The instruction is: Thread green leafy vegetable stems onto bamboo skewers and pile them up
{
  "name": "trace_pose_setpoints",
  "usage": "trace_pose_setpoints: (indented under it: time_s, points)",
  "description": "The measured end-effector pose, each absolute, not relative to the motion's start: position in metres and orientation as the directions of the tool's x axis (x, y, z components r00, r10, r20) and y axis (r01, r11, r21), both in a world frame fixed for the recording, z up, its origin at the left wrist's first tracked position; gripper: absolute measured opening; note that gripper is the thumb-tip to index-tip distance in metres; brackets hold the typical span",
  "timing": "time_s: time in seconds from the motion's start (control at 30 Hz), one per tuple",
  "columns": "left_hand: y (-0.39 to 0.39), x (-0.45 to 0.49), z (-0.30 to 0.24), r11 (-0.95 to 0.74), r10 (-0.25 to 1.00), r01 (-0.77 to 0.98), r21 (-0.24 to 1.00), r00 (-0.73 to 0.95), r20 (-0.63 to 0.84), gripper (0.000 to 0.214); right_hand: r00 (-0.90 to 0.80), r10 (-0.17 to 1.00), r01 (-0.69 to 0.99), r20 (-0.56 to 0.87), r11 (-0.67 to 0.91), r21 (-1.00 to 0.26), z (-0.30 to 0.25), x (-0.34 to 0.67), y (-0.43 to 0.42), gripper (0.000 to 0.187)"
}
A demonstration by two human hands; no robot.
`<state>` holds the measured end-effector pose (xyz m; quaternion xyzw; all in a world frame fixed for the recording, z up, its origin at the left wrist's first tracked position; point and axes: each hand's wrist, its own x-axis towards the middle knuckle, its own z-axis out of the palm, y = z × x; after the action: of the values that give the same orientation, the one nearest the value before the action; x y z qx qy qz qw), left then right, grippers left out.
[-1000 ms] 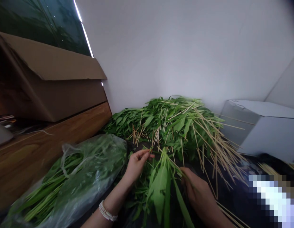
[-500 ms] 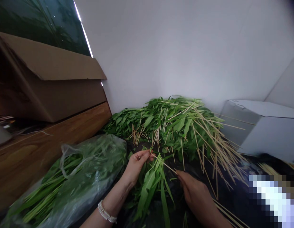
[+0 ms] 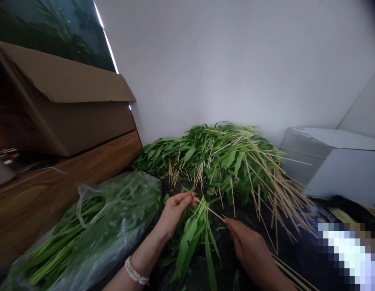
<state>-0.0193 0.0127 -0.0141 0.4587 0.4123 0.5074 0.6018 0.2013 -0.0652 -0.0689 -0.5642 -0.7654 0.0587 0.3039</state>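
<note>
My left hand (image 3: 174,212) pinches the stem end of a small bunch of long green leaves (image 3: 191,234) that hangs down toward me. A thin bamboo skewer (image 3: 210,210) runs from that pinch to my right hand (image 3: 248,244), whose fingers are closed on its near end. A bead bracelet (image 3: 135,270) circles my left wrist. Just beyond both hands lies a big heap of leafy greens threaded on skewers (image 3: 226,161).
A clear plastic bag of green stalks (image 3: 93,226) lies at the left. A wooden ledge (image 3: 63,186) carries an open cardboard box (image 3: 63,105). A white box (image 3: 335,165) stands at the right, with loose skewers (image 3: 284,198) fanned before it. A white wall rises behind.
Between one second ago and half a second ago the bunch of leaves shifted left and lower, and my right hand drew back along the skewer. Since then nothing has visibly moved.
</note>
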Motion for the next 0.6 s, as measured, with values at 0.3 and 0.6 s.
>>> trace_pose_setpoints:
  time_s: [0.3, 0.6]
  points:
    - [0.0133, -0.0201, -0.0166, 0.052, 0.986, -0.18, 0.982, 0.165, -0.022, 0.036, -0.181, 0.907, 0.819, 0.381, 0.354, -0.452, -0.0688, 0.1995, -0.0663, 0.036]
    - [0.0116, -0.0183, -0.0156, 0.149, 0.978, -0.337, 0.93, 0.191, -0.087, 0.029, -0.197, 0.898, 0.817, 0.394, 0.372, -0.44, -0.0659, 0.1974, -0.0675, 0.038]
